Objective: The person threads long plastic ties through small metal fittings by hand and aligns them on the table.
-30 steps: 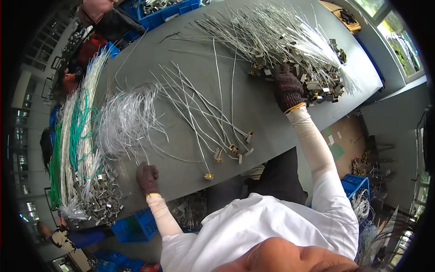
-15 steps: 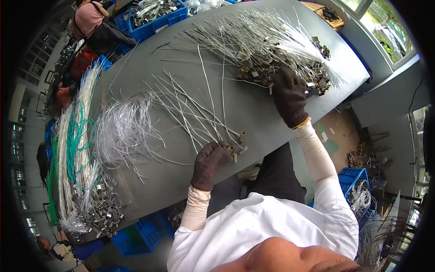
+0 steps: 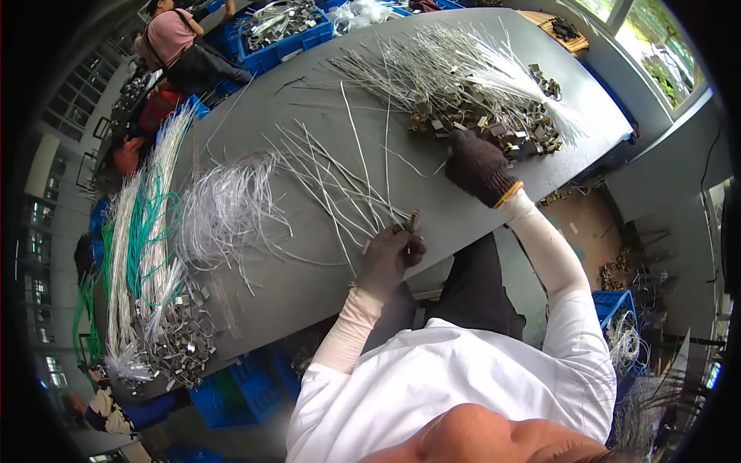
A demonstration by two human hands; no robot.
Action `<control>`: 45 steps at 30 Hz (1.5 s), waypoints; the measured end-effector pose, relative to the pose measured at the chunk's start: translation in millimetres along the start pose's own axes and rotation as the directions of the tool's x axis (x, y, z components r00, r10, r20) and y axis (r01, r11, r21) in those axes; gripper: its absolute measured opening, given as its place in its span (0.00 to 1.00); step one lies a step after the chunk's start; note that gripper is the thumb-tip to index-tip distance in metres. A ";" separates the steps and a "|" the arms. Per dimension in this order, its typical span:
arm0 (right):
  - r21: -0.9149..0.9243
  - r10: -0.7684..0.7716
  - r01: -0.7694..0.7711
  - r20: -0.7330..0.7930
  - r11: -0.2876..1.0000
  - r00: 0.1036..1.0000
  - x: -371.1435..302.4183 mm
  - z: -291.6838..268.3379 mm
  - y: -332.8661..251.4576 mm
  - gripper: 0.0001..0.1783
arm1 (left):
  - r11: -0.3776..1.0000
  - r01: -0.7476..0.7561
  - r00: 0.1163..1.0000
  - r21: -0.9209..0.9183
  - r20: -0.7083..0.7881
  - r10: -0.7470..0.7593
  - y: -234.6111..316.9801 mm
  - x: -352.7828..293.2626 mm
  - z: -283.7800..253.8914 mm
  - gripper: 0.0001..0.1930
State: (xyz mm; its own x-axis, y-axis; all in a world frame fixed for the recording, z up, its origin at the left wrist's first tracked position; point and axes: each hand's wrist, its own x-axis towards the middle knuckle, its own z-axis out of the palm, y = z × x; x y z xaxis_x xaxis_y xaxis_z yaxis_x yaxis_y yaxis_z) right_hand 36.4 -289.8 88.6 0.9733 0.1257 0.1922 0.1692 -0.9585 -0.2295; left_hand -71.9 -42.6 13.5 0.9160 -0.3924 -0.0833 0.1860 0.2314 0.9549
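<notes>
My left hand (image 3: 392, 258), in a dark knit glove, is closed at the near edge of the grey table. It grips the near ends of several thin white wires (image 3: 332, 189), which fan out away from it. A small metal connector (image 3: 414, 219) shows just beyond its fingers. My right hand (image 3: 480, 166), gloved alike with a yellow cuff edge, is closed in front of a large heap of silvery wires (image 3: 455, 65) with metal connectors (image 3: 509, 135). A single thin wire (image 3: 413, 166) runs leftward from its fingers; the gripped end is hidden.
A tangle of clear plastic strands (image 3: 228, 204) lies on the table's left part. Beyond it are long white and green wire bundles (image 3: 147, 239) and piled connectors (image 3: 177, 347). A blue crate (image 3: 289, 42) stands at the far edge, another (image 3: 614, 309) low at right. A person (image 3: 177, 46) is at far left.
My right hand has drawn back from the connector heap toward me, with a thin wire trailing. My left hand has shifted right and now covers connectors that showed before.
</notes>
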 end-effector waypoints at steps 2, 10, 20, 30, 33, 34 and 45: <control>0.051 0.003 -0.004 0.010 0.999 1.000 -27.7 -6.3 -11.0 0.27 | 0.832 0.217 0.953 -0.510 -0.075 -0.295 -18.0 17.2 10.2 0.06; 0.386 0.049 -0.073 0.071 0.920 0.996 -135.6 18.0 -30.8 0.18 | 0.762 -0.183 0.983 -0.621 -0.113 0.144 -108.6 54.5 22.6 0.15; 0.717 0.211 -0.353 0.284 0.601 0.935 -200.9 47.6 -23.2 0.22 | 0.469 0.224 0.967 -0.854 0.137 -0.213 -81.4 30.1 39.7 0.13; 0.809 0.367 -0.385 0.229 0.443 0.902 -247.2 63.7 -33.5 0.23 | 0.765 0.245 0.969 -0.596 0.128 -0.211 -94.3 32.2 84.8 0.07; 0.729 0.429 -0.497 0.303 0.471 0.851 -251.2 60.9 -34.1 0.22 | 0.799 0.273 0.955 -0.536 0.053 -0.291 -114.5 40.9 104.3 0.06; 0.764 0.394 -0.395 0.201 0.509 0.897 -254.9 65.6 -25.5 0.21 | 0.798 0.276 0.955 -0.536 0.058 -0.291 -120.3 45.1 108.5 0.06; 0.620 0.374 -0.632 0.510 0.465 0.775 -373.5 -2.9 44.2 0.21 | 0.791 0.207 0.953 -0.575 -0.063 -0.295 -107.6 98.6 103.9 0.04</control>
State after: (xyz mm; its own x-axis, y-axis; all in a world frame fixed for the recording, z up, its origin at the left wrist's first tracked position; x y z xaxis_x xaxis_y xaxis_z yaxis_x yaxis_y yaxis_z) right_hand -320.1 -379.9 9.5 0.8964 -0.1302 -0.4237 -0.4406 -0.3665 -0.8195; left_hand -38.5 -198.7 -67.8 0.8407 -0.3867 -0.3791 0.5414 0.6140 0.5743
